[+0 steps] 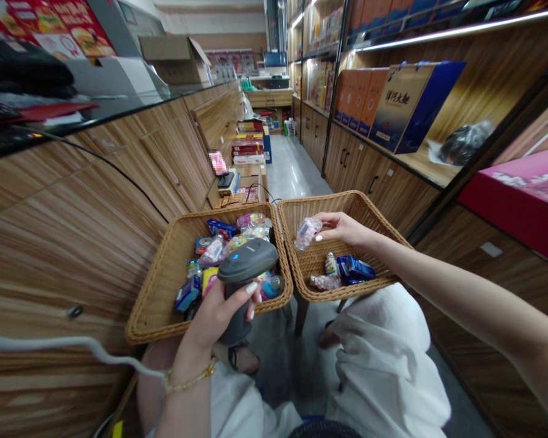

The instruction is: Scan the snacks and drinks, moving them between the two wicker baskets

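A grey corded barcode scanner (248,266) tilts forward, and a small clear, pink-tinted plastic packet (308,233) is held aloft.

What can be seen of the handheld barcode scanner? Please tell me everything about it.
The handheld barcode scanner is dark grey and looks like plastic, with a broad head, a small blue mark on top and a narrower grip below. The left hand wraps around the grip, and the head tilts forward above the left wicker basket of small packets. Only the hand clearly touches it.
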Motion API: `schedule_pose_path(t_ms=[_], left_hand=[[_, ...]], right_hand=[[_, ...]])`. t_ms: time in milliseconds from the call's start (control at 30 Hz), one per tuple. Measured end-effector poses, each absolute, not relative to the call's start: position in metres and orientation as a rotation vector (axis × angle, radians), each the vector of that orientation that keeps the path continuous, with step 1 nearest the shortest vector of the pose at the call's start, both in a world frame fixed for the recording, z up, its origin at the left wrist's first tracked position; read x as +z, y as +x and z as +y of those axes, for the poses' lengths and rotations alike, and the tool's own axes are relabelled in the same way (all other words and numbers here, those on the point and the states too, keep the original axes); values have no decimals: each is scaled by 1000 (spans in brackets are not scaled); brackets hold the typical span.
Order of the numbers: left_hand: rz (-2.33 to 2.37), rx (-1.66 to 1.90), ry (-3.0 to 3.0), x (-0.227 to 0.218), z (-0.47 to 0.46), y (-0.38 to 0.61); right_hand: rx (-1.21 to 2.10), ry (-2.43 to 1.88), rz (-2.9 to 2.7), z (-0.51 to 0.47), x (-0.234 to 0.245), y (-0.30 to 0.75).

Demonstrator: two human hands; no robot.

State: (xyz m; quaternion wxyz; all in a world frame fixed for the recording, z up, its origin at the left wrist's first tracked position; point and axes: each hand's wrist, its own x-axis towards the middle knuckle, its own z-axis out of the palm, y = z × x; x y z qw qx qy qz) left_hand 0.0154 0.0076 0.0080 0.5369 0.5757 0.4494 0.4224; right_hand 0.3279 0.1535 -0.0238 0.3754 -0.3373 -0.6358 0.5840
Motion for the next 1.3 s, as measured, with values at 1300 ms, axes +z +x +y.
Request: schedule_pose_path(t_ms=[1300], left_hand=[[1095,996,1357,12,7,17]], right_hand=[[487,-915,-2266,188,8,243]])
